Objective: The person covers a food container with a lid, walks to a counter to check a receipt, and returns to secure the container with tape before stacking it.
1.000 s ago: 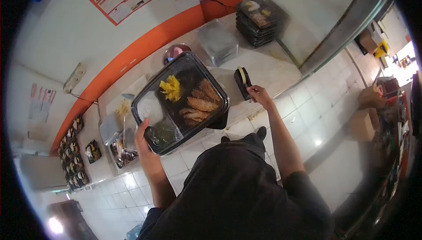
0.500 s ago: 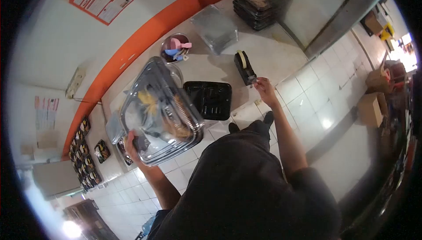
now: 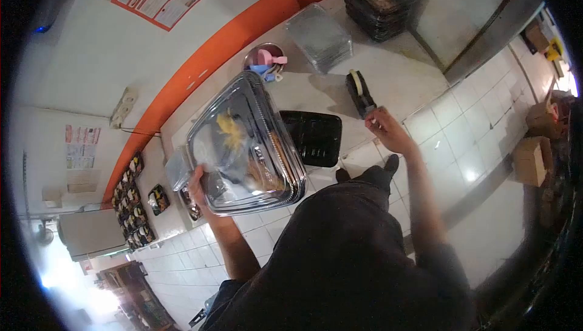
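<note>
My left hand (image 3: 199, 190) grips the left edge of a lidded food container (image 3: 243, 149), raised and tilted above the counter. Yellow and brown food shows through its clear lid. At the cutting end of a black tape dispenser (image 3: 362, 93), my right hand (image 3: 382, 126) has its fingers pinched together; whatever lies between them is too small to tell. An empty black compartment tray (image 3: 319, 138) sits on the counter between the two hands, partly hidden by the held container.
Clear lids (image 3: 320, 37) are stacked behind the dispenser, beside a pile of filled containers (image 3: 379, 3). A bowl (image 3: 250, 59) holds pink and blue scoops. More packed containers (image 3: 130, 203) stand at the far left. Cardboard boxes (image 3: 531, 161) are on the right.
The view has shifted, so the counter items appear farther right. The held container is tilted slightly differently, and my right hand is still at the tape dispenser.
</note>
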### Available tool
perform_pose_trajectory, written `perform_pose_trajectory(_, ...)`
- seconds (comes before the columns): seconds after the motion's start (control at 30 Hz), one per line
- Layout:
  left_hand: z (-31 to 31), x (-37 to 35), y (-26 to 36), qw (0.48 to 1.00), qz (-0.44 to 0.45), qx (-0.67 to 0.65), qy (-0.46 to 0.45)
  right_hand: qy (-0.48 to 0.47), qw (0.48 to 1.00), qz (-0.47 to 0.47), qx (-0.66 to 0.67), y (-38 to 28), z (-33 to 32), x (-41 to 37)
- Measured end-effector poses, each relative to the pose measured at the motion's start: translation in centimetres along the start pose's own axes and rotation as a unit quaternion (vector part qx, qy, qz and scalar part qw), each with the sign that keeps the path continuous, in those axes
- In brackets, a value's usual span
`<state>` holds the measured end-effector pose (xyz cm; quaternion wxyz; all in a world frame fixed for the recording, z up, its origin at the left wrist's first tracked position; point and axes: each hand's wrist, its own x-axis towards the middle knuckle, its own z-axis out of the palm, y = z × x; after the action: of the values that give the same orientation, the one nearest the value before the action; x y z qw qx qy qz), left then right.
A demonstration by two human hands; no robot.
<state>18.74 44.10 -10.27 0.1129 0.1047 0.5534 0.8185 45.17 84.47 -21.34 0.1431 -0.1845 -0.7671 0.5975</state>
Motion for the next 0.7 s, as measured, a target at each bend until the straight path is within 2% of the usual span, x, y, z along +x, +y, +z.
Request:
perform_pose_trajectory(0.03, -0.3, 1.3, 0.6, 0.982, -0.15, -0.116, -0.009, -0.015, 0.996, -0.031, 0.087, -3.6, -0.5, 0.0)
perform_pose_trajectory(0.1, 3.4, 1.5, 0.9, 0.982, -0.135, -0.122, -0.046, -0.052, 0.987, -0.148, 0.046, -12.5, -1.4, -0.4)
perform_pose_trajectory(0.17, 6.4, 0.4, 1.2, 0.981, -0.125, -0.128, -0.08, -0.097, 0.958, -0.265, 0.042, -17.4, -1.9, -0.7)
perform_pose_trajectory(0.2, 7.4, 0.0, 1.2, 0.981, -0.119, -0.143, -0.057, -0.093, 0.959, -0.264, 0.044, -19.6, -2.0, -0.9)
perform_pose_trajectory(0.23, 8.0, -0.2, 1.3, 0.98, -0.113, -0.16, -0.033, -0.14, 0.959, -0.233, 0.079, -21.7, -2.1, -1.2)
perform_pose_trajectory(0.27, 8.4, -0.1, 1.4, 0.98, -0.124, -0.149, -0.051, -0.187, 0.955, -0.203, 0.113, -22.8, -1.9, -1.2)
perform_pose_trajectory(0.3, 8.1, 0.0, 1.2, 0.979, -0.124, -0.15, -0.054, -0.185, 0.955, -0.203, 0.111, -23.0, -1.5, -0.8)
perform_pose_trajectory(0.37, 6.4, 0.2, 0.9, 0.975, -0.141, -0.145, -0.091, -0.205, 0.929, -0.296, 0.085, -23.0, -0.7, 0.2)
perform_pose_trajectory(0.5, 4.7, -0.3, -0.3, 0.984, -0.123, -0.125, -0.035, -0.202, 0.939, -0.274, 0.052, -23.2, 0.6, 0.6)
perform_pose_trajectory(0.57, 5.3, -1.4, -1.0, 0.997, -0.024, -0.054, -0.052, -0.187, 0.942, -0.275, 0.043, -23.0, 1.2, 0.9)
perform_pose_trajectory(0.67, 9.9, -3.8, 0.3, 0.996, 0.007, -0.058, -0.061, -0.194, 0.936, -0.285, 0.071, -22.5, 2.4, 1.0)
perform_pose_trajectory(0.7, 9.4, -3.3, 0.3, 0.997, 0.007, -0.058, -0.059, -0.195, 0.936, -0.284, 0.072, -22.3, 2.5, 1.0)
